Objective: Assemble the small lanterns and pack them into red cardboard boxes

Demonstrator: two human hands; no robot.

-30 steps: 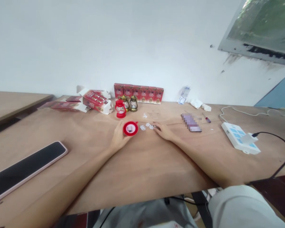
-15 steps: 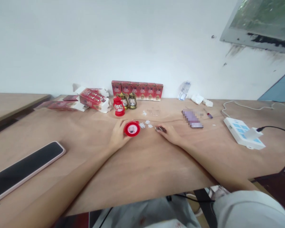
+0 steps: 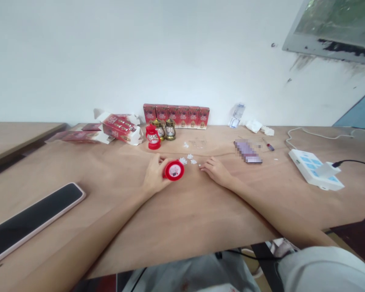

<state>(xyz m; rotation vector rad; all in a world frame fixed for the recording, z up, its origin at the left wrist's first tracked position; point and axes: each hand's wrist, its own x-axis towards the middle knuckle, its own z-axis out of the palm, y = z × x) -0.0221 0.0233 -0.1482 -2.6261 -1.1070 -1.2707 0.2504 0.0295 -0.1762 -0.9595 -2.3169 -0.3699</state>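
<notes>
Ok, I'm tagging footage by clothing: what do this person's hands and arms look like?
The left hand and right hand wear no gloves; no watch or bracelet shows. Both forearms are bare. A whitish right sleeve shows; the left doesn't.

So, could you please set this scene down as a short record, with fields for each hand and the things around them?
Left hand: holding a red round item, its pale disc facing the camera
Right hand: fingertips near small white pieces; whether anything is held is unclear
Lanterns: one red lantern, two bronze-coloured lanterns
By the wall: six red boxes in a row
Far right: white power strip, plug inserted
</notes>
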